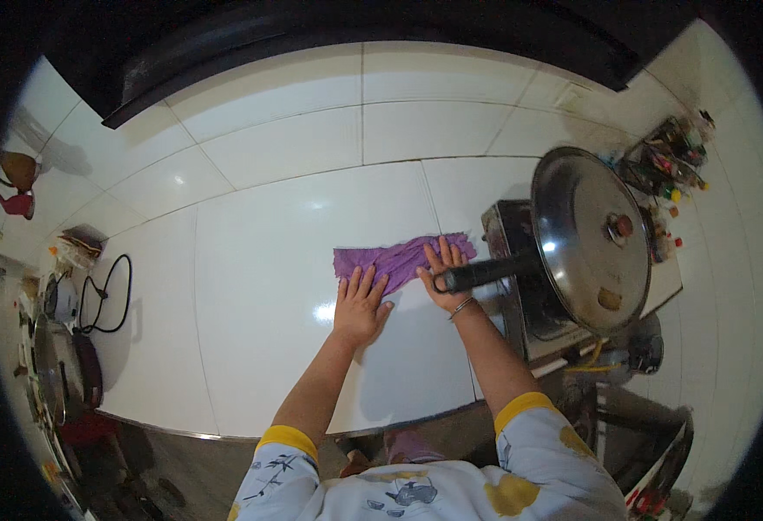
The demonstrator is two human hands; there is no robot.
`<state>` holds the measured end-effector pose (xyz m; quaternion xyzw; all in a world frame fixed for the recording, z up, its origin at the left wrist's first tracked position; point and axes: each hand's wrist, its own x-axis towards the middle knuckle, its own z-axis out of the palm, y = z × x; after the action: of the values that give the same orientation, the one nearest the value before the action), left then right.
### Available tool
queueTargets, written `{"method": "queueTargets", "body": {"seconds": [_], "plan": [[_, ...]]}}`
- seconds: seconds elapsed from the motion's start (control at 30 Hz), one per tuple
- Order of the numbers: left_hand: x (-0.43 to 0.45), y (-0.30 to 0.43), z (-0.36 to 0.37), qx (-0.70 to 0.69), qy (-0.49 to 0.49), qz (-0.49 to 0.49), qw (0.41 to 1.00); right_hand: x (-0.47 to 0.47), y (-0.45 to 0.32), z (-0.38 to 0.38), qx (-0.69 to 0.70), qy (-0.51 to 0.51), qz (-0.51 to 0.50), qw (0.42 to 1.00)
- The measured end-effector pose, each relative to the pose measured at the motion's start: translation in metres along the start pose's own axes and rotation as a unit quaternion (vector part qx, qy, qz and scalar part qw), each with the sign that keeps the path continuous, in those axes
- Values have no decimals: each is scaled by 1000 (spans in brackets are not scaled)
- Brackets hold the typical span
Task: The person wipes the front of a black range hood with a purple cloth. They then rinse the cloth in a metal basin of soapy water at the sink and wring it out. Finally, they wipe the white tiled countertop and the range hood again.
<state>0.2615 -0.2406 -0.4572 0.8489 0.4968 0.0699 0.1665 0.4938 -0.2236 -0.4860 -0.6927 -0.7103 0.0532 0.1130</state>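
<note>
A crumpled purple cloth (pixel 394 257) lies spread on the white tiled countertop (pixel 258 312) in front of me. My left hand (pixel 359 309) rests palm down at the cloth's lower left edge, fingers apart, the fingertips on the fabric. On the cloth's right part lies my right hand (pixel 445 260), also flat with spread fingers. A bangle circles that wrist. The black handle (pixel 499 272) of a pan crosses over my right hand and hides part of it. Neither hand grasps the fabric.
A glass lid (pixel 583 241) covers the pan on the gas stove (pixel 508 244), close to my right arm. Bottles and packets (pixel 671 156) stand behind it. At left are a black cable loop (pixel 127 293) and a rounded appliance (pixel 62 365). A dark hood (pixel 355 29) overhangs the back.
</note>
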Motion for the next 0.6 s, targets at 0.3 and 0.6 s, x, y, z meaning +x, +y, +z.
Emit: {"method": "queueTargets", "body": {"seconds": [0.3,0.6], "plan": [[107,-35,0,10,29,-11,999,107,8,7,-5,-34,87,996],[155,-99,-28,58,26,-82,995,180,-7,11,-21,-89,26,995]]}}
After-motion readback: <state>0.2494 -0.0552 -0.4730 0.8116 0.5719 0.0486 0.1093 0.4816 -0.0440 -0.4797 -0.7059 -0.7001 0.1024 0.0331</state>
